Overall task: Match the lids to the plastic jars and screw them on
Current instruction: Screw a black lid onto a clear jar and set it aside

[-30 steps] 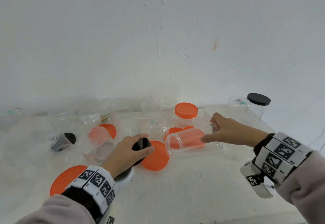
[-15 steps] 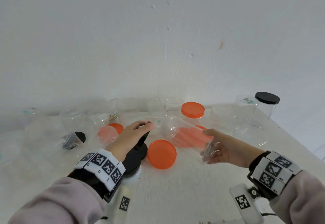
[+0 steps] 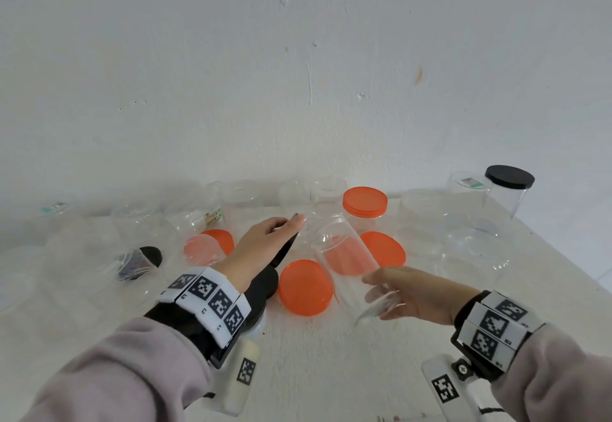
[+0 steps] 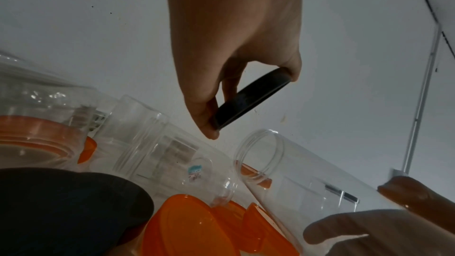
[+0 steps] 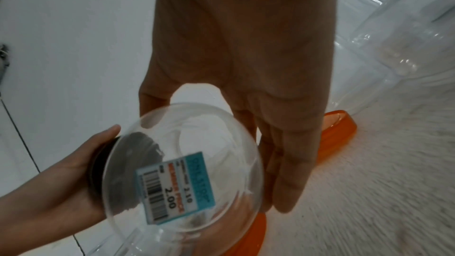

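Clear cylindrical plastic jar (image 3: 344,262), lidless, held tilted just right of centre in the head view, mouth aimed up and away toward the wall, base low and near. Gripped at the base end by the right hand (image 3: 414,295), fingers and thumb curled round the wall. Just left of the mouth, a round black plastic lid (image 3: 285,251), pinched on edge between thumb and fingertips of the left hand (image 3: 261,249); lid close to the mouth but not on it.

Beneath and around the jar, loose flat orange plastic lids: one (image 3: 305,286) at lower centre, another (image 3: 384,249) to its right. Further up the frame, a clear jar with an orange lid (image 3: 365,203) standing upright; at the upper right, a clear jar with a black lid (image 3: 509,178). Many other lidless clear jars, upright or lying, spread across the white table (image 3: 314,365), with a plain white wall (image 3: 298,73) behind, marked by a small reddish spot.

Only in the left wrist view: lid rim (image 4: 251,98) seen edge-on, with a clear gap down to the threaded jar mouth (image 4: 258,155). Only in the right wrist view: jar base (image 5: 182,166) facing the camera, bearing a blue-and-white price sticker with barcode (image 5: 174,186), black lid dimly visible through the plastic.
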